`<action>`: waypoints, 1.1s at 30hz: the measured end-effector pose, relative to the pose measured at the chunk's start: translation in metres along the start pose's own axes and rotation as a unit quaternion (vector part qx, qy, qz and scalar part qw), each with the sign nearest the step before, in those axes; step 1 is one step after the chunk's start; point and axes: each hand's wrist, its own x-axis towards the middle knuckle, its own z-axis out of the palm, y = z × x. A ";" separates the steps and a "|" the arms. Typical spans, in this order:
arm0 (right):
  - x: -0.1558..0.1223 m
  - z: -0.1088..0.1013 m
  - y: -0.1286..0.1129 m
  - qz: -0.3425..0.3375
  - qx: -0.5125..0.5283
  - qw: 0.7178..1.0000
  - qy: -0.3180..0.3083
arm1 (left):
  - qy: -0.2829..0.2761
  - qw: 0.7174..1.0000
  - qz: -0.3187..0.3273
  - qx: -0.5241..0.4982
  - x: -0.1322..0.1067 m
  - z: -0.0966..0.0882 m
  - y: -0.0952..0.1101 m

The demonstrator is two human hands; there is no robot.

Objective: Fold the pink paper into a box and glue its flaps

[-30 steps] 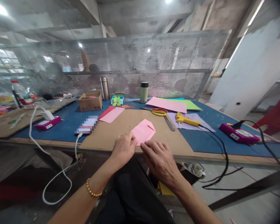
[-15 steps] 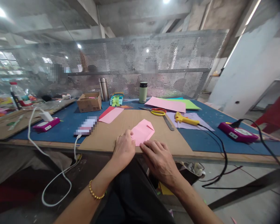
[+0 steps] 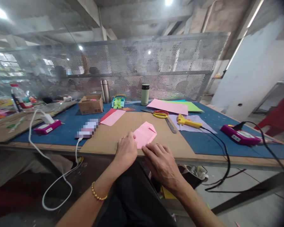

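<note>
A folded pink sheet of paper (image 3: 145,134) lies on the brown cardboard (image 3: 101,143) near the table's front edge. Its upper right corner is turned over into a small flap. My left hand (image 3: 127,148) is closed on the paper's left edge, thumb and fingers pressed together there. At the lower edge, the fingertips of my right hand (image 3: 161,160) pinch the paper; part of that edge is hidden beneath them. Beyond the paper lie scissors (image 3: 160,115) with red and yellow handles and a grey flat blade (image 3: 171,125).
A yellow glue gun (image 3: 188,121) rests on lilac paper at right. Left are a phone (image 3: 87,128) on a white cable, a pink-and-red paper piece (image 3: 114,117) and a cardboard box (image 3: 91,104). A green tumbler (image 3: 145,95) and coloured sheets (image 3: 168,106) stand farther back. Purple power strips (image 3: 241,135) flank the table.
Both hands stay at the pink paper with almost no movement. The whole view has shifted very slightly.
</note>
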 end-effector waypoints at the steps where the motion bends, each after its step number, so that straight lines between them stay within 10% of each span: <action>1: 0.000 0.000 0.000 -0.001 -0.001 1.000 0.001 | -0.004 1.000 -0.002 0.002 0.000 -0.001 0.001; 17: 0.000 -0.001 -0.001 -0.001 -0.006 1.000 -0.002 | 0.001 0.999 0.001 0.052 0.000 -0.001 0.006; 33: 0.002 -0.001 -0.002 0.006 0.013 1.000 -0.004 | 0.186 0.931 0.239 0.201 -0.050 0.016 -0.004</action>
